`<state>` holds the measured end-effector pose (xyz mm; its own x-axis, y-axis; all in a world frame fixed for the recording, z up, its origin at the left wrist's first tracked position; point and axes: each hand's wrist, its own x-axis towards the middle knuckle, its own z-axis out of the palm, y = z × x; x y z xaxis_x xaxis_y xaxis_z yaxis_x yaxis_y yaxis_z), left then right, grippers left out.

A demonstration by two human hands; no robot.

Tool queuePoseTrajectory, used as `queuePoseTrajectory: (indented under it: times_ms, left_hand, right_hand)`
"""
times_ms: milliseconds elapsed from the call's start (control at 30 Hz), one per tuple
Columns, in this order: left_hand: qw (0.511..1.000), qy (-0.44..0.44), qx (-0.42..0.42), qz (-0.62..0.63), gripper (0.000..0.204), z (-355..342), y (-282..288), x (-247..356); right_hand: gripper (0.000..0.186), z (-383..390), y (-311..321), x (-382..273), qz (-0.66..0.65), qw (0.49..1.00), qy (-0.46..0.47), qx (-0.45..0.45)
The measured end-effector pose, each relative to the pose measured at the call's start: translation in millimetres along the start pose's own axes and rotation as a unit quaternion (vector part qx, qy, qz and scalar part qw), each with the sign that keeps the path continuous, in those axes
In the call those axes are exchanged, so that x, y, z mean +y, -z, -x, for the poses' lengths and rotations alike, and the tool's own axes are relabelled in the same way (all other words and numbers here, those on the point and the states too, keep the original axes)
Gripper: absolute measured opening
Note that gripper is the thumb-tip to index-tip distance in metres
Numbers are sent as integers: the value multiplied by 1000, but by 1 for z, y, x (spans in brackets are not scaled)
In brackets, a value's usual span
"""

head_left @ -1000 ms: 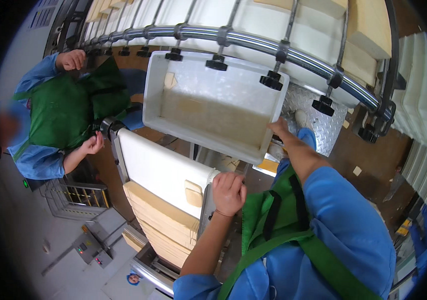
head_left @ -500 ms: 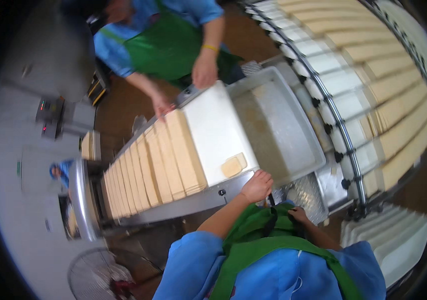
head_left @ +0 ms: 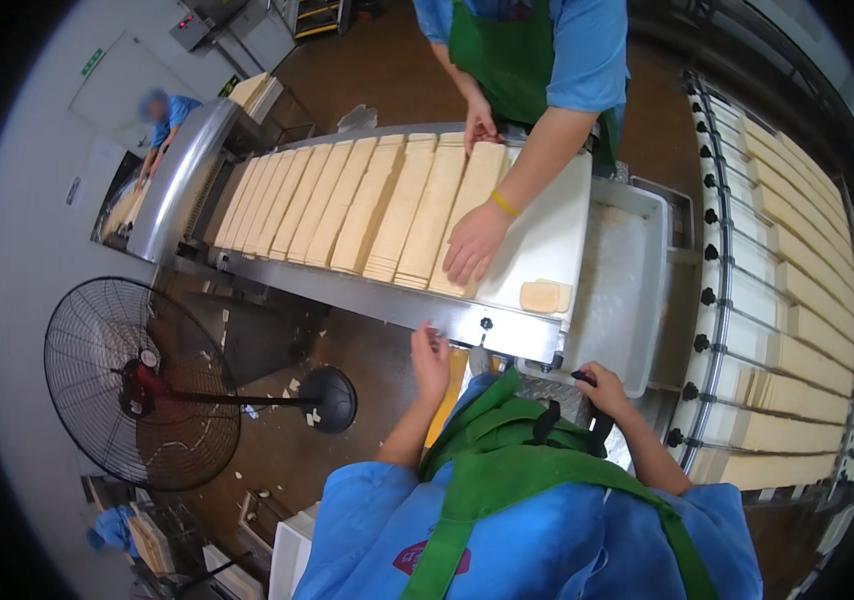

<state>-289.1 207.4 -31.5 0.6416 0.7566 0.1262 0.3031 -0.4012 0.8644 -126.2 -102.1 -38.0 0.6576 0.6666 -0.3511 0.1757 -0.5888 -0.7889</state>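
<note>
My left hand (head_left: 431, 362) is beside the near metal rail (head_left: 387, 300) of a conveyor, its fingers apart and nothing visible in them. Closed round a small black object (head_left: 584, 377), my right hand (head_left: 605, 391) is in front of the grey tub. What that object is, I cannot make out. Pale beige rectangular sheets (head_left: 352, 205) lie overlapping in a long row on the white belt (head_left: 547, 225). A co-worker's hand (head_left: 477, 245) rests on the near end of the last sheets, the other (head_left: 481, 128) at their far end. Two small rounded beige pieces (head_left: 542, 296) lie at the belt's near corner.
A grey tub (head_left: 652, 290) stands at the belt's right end. Farther right, a rack (head_left: 712, 270) with rods and black knobs holds more beige sheets. A standing fan (head_left: 142, 385) is on the floor at left, with scraps around its base (head_left: 329, 400).
My left hand has left the belt's corner and moved left. My right hand has come forward from my apron. The co-worker's arm now reaches across the sheets. The view has turned.
</note>
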Motion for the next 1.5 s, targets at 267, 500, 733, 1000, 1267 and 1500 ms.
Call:
queuePoseTrajectory:
  times_ms: [267, 500, 733, 1000, 1267, 1500]
  left_hand:
    - [988, 118, 87, 54, 76, -101, 0, -29]
    - [992, 123, 15, 24, 81, -134, -15, -12]
    - [991, 130, -32, 32, 80, -135, -1, -15]
    - [986, 126, -107, 15, 82, -147, 7, -3]
    - [982, 30, -171, -71, 91, -148, 4, -30]
    - [926, -68, -321, -187, 95, -177, 10, 4]
  right_hand:
    - [33, -63, 38, -187, 120, 968, 191, -109]
    - [49, -213, 36, -255, 205, 919, 334, -40]
    - [57, -398, 6, -271, 348, 886, 305, 45]
    - [66, -492, -11, -259, 350, 927, 129, 37]
    - [51, -451, 29, -265, 386, 918, 31, 88]
    - [61, -325, 103, -147, 233, 941, 47, 243]
